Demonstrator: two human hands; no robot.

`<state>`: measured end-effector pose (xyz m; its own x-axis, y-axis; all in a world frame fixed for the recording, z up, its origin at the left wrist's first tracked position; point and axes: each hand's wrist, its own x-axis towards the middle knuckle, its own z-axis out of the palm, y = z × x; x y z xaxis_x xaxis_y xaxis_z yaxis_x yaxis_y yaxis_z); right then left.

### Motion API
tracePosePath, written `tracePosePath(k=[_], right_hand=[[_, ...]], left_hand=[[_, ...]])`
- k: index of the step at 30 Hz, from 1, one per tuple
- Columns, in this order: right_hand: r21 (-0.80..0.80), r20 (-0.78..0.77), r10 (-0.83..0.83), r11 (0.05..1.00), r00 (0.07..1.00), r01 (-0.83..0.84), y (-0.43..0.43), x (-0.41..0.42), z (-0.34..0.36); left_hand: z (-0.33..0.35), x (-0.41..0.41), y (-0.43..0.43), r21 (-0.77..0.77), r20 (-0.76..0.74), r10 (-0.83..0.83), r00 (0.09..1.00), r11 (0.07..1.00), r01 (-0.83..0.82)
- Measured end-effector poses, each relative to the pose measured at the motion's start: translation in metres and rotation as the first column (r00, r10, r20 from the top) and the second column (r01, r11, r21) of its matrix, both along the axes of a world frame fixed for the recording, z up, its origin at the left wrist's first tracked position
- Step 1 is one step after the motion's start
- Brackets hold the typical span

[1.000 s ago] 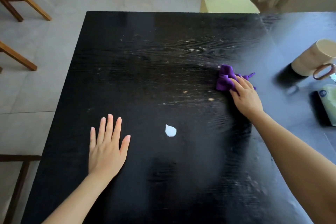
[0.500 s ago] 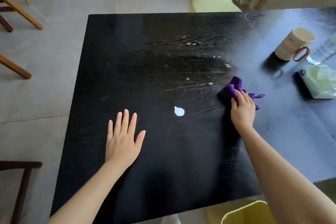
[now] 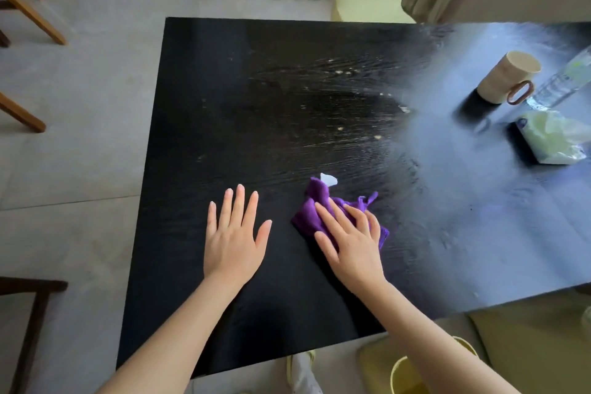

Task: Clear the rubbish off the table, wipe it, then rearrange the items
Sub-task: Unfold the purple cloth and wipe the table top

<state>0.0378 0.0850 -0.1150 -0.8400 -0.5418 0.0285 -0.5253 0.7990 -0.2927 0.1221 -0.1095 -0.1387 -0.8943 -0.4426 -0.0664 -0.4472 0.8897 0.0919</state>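
Right hand (image 3: 351, 246) presses the purple cloth (image 3: 307, 217) with flat fingers (image 3: 332, 217). It should sweep the white scrap (image 3: 329, 179) off firmly. Left hand (image 3: 235, 240) rests spread and empty.

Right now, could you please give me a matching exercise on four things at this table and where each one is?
Things:
1. purple cloth
2. white scrap
3. mug
4. left hand

Places:
A. flat on the table, holding nothing
B. standing next to the clear bottle
C. pressed under the right hand
D. at the cloth's far tip

Pairs: 1-C, 2-D, 3-B, 4-A.
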Motion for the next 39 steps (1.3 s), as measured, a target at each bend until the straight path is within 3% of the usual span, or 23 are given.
tracePosePath(k=[2, 4, 12, 18, 21, 26, 31, 34, 39], right_hand=[[0.078, -0.012, 0.117, 0.990, 0.993, -0.115, -0.005, -0.015, -0.004], [0.092, 0.012, 0.127, 0.987, 0.992, -0.128, -0.018, -0.042, -0.007], [0.060, 0.013, -0.100, 0.993, 0.995, 0.099, -0.074, -0.131, -0.016], [-0.073, 0.061, 0.171, 0.983, 0.983, -0.167, -0.048, -0.079, -0.009], [-0.108, 0.026, 0.210, 0.972, 0.977, -0.206, -0.011, -0.056, -0.009], [-0.152, -0.051, -0.101, 0.984, 0.994, 0.093, 0.033, -0.092, -0.011], [-0.102, -0.006, -0.419, 0.904, 0.908, 0.416, 0.022, -0.172, -0.014], [-0.102, 0.040, -0.511, 0.853, 0.858, 0.513, -0.013, -0.190, -0.013], [-0.099, -0.055, -0.201, 0.976, 0.978, 0.195, -0.110, -0.141, -0.013]], left_hand=[[0.000, -0.001, 0.000, -0.009, 0.002, -0.001, 1.000, 1.000, 0.001], [0.001, 0.000, 0.002, -0.008, 0.002, -0.004, 1.000, 1.000, 0.004], [0.006, 0.000, 0.002, -0.010, 0.011, -0.012, 1.000, 1.000, 0.012], [0.010, 0.000, 0.004, -0.011, 0.036, -0.012, 0.999, 1.000, 0.013], [0.011, -0.001, 0.003, -0.016, 0.052, -0.007, 0.999, 1.000, 0.008], [0.012, -0.001, 0.002, -0.008, 0.060, -0.014, 0.998, 1.000, 0.015], [0.012, -0.001, 0.002, -0.005, 0.055, -0.012, 0.998, 1.000, 0.012], [0.010, -0.001, 0.003, -0.022, 0.059, -0.009, 0.998, 1.000, 0.011], [0.011, -0.001, 0.002, -0.032, 0.056, -0.018, 0.998, 0.999, 0.020]])
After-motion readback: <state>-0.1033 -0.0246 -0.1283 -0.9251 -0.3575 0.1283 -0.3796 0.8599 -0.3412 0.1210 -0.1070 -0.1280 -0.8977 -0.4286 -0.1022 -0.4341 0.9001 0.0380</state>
